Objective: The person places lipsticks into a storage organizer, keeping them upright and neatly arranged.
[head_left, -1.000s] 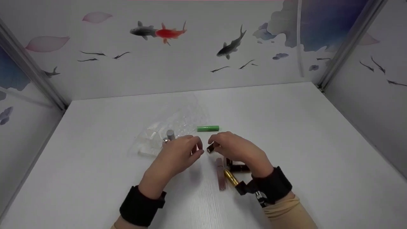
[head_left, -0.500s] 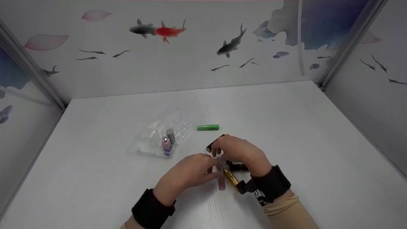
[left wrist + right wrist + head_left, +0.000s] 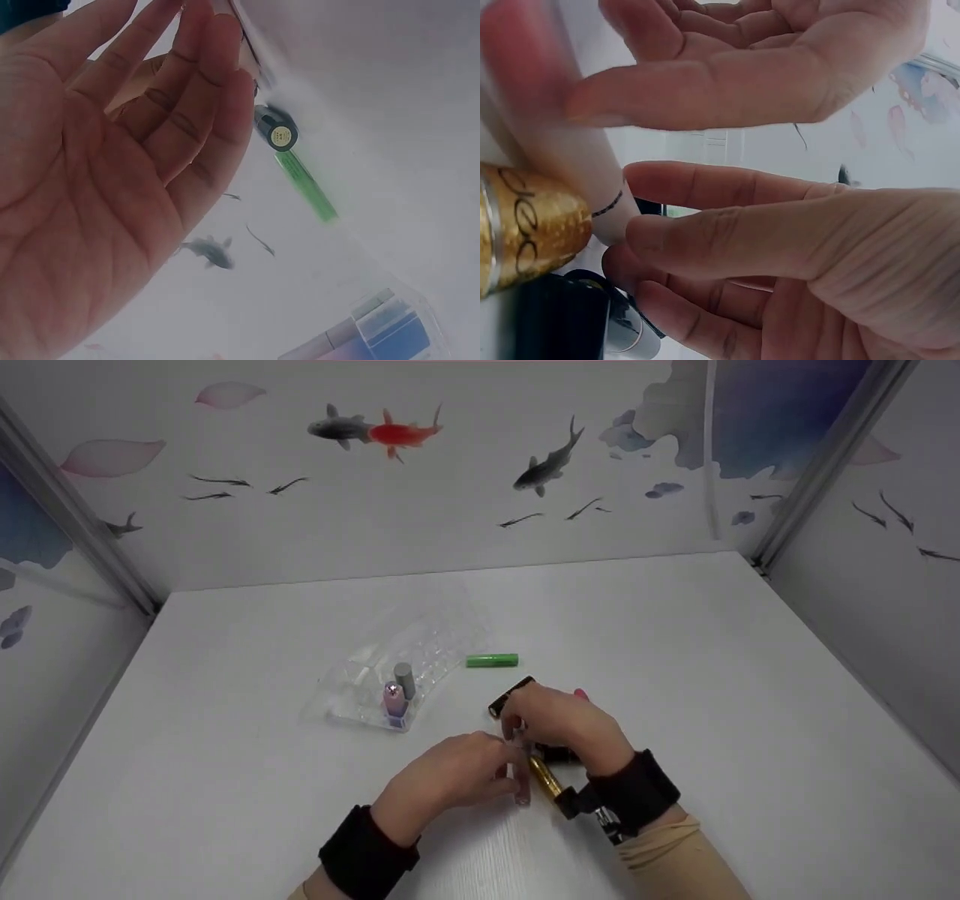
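A slim pink tube with a pale cap, like a lip gloss (image 3: 523,791), lies between my hands. My right hand (image 3: 562,724) curls over its cap; in the right wrist view, the thumb and fingers meet at the cap (image 3: 615,217). Beside the pink body rests my left hand (image 3: 450,772), its thumb tip touching or nearly touching it. Left fingers (image 3: 187,112) look loosely bent in the left wrist view. A gold tube (image 3: 547,780) lies to the right, near my right wrist. Just beyond my right fingers is a black tube (image 3: 510,699).
A clear plastic organizer (image 3: 367,720) stands left of centre, holding a pink-purple tube (image 3: 394,699) and a grey-capped tube (image 3: 405,679). A green tube (image 3: 492,661) lies behind the black one. More dark tubes lie partly under my right hand. Printed panels enclose the white table (image 3: 187,772).
My left hand has moved from beside the organizer right and toward me, to the pink tube. My right hand has left the black tube and come to the pink tube's cap.
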A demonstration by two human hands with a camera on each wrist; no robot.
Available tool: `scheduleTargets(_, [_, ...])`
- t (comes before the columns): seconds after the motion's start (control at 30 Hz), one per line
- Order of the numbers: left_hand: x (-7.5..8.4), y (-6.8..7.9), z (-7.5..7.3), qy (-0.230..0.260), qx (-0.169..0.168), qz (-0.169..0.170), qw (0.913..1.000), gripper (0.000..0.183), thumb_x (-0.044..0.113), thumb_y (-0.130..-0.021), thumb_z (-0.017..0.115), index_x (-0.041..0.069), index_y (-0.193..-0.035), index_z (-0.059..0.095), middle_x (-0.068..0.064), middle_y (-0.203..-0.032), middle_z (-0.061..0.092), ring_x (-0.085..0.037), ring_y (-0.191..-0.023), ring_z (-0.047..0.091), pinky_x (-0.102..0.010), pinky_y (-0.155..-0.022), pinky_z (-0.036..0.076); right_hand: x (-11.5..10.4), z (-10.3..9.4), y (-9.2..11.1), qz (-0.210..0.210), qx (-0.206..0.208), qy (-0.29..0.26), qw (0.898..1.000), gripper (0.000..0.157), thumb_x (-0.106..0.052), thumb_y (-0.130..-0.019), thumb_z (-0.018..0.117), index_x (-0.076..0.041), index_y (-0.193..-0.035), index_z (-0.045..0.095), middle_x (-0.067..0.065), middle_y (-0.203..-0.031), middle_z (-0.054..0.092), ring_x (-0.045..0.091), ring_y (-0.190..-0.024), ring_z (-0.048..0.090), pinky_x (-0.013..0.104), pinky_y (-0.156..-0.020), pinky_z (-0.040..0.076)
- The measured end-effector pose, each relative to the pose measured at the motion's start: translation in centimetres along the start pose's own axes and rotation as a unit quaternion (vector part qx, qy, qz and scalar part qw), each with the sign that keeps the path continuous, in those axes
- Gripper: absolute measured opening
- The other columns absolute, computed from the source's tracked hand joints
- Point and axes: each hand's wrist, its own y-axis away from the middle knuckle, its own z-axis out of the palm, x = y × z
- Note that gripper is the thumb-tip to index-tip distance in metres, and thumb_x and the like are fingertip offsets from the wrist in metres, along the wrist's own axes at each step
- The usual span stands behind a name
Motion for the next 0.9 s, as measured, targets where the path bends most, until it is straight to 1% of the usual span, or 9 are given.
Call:
scheduleTargets(0.1, [0.0, 0.1, -0.1, -0.004, 0.0, -0.021, 0.9998, 0.011, 0.028, -0.09, 0.074, 0.023, -0.1, 0.075, 0.01, -0.089, 0.071, -0.004, -0.079, 0.058, -0.023, -0.077, 0.051, -0.1, 0.2, -0.1, 0.008, 0.0, 0.001, 1.0, 0.018, 0.007, -0.086, 0.066, -0.008, -0.087, 0.076, 0.004, -0.089, 0.072, 0.014, -0.075, 0.059, 0.03, -0.068, 0.053])
scheduleTargets(0.2, [-0.1, 0.3, -0.1, -0.011, 0.003, -0.032, 0.9994, 0.012, 0.026, -0.091, 0.073, 0.022, -0.102, 0.075, 0.009, -0.094, 0.073, -0.007, -0.086, 0.063, -0.026, -0.082, 0.053, -0.2, 0.3, -0.3, 0.013, -0.003, 0.0, 1.0, 0.018, 0.006, -0.087, 0.065, -0.009, -0.088, 0.076, 0.004, -0.086, 0.071, 0.014, -0.074, 0.058, 0.03, -0.067, 0.052])
scheduleTargets(0.27, [-0.2, 0.4, -0.2, -0.02, 0.009, -0.035, 0.9992, 0.011, 0.023, -0.091, 0.072, 0.02, -0.101, 0.076, 0.009, -0.095, 0.074, -0.009, -0.088, 0.065, -0.028, -0.083, 0.054, -0.3, 0.4, -0.4, 0.013, -0.004, 0.004, 1.0, 0.019, 0.007, -0.088, 0.064, -0.008, -0.089, 0.076, 0.004, -0.085, 0.07, 0.015, -0.075, 0.057, 0.03, -0.069, 0.052])
scheduleTargets(0.33, [-0.4, 0.4, -0.2, -0.027, 0.02, -0.033, 0.9989, 0.008, 0.02, -0.091, 0.073, 0.017, -0.098, 0.076, 0.006, -0.092, 0.075, -0.011, -0.085, 0.064, -0.028, -0.08, 0.054, -0.4, 0.6, -0.6, 0.014, -0.005, 0.006, 1.0, 0.02, 0.007, -0.088, 0.063, -0.008, -0.091, 0.076, 0.004, -0.084, 0.069, 0.016, -0.074, 0.055, 0.031, -0.07, 0.051])
scheduleTargets(0.5, [-0.7, 0.3, -0.1, -0.035, 0.052, -0.033, 0.9975, 0.003, 0.011, -0.087, 0.075, 0.012, -0.091, 0.075, 0.002, -0.084, 0.073, -0.012, -0.076, 0.057, -0.026, -0.07, 0.049, -0.4, 0.9, -0.9, 0.016, 0.002, 0.014, 1.0, 0.019, 0.006, -0.089, 0.063, -0.007, -0.092, 0.076, 0.004, -0.083, 0.069, 0.017, -0.074, 0.054, 0.032, -0.072, 0.051])
scheduleTargets(0.6, [-0.9, 0.4, -0.1, -0.036, 0.066, -0.033, 0.9967, 0.007, 0.004, -0.084, 0.074, 0.009, -0.089, 0.074, -0.001, -0.083, 0.072, -0.013, -0.075, 0.057, -0.025, -0.069, 0.049, -0.4, 1.0, -1.0, 0.019, 0.003, 0.017, 1.0, 0.016, 0.004, -0.089, 0.065, -0.007, -0.093, 0.075, 0.004, -0.084, 0.07, 0.016, -0.074, 0.055, 0.032, -0.072, 0.052])
scheduleTargets(0.77, [-1.5, 0.5, -0.1, -0.059, 0.081, -0.027, 0.9945, 0.012, -0.003, -0.08, 0.074, 0.006, -0.086, 0.07, -0.006, -0.08, 0.068, -0.016, -0.074, 0.058, -0.026, -0.065, 0.047, -0.4, 1.0, -1.0, 0.01, 0.002, 0.03, 1.0, 0.007, -0.003, -0.09, 0.07, -0.008, -0.094, 0.074, 0.004, -0.086, 0.071, 0.016, -0.075, 0.057, 0.032, -0.073, 0.053])
scheduleTargets(0.83, [-1.7, 0.6, -0.2, -0.069, 0.088, -0.028, 0.9934, 0.01, -0.004, -0.083, 0.071, 0.005, -0.083, 0.066, -0.008, -0.078, 0.065, -0.016, -0.07, 0.054, -0.026, -0.061, 0.043, -0.4, 0.9, -1.0, -0.001, 0.003, 0.029, 1.0, 0.007, -0.004, -0.091, 0.069, -0.007, -0.096, 0.073, 0.004, -0.088, 0.07, 0.015, -0.078, 0.057, 0.033, -0.075, 0.053])
scheduleTargets(0.9, [-2.0, 0.7, -0.3, -0.07, 0.101, -0.032, 0.9919, 0.011, -0.005, -0.085, 0.066, 0.003, -0.08, 0.061, -0.009, -0.076, 0.061, -0.015, -0.067, 0.049, -0.026, -0.059, 0.039, -0.4, 0.6, -0.9, -0.014, 0.006, 0.024, 1.0, 0.008, -0.004, -0.093, 0.067, -0.007, -0.099, 0.071, 0.003, -0.091, 0.07, 0.015, -0.081, 0.058, 0.033, -0.077, 0.053])
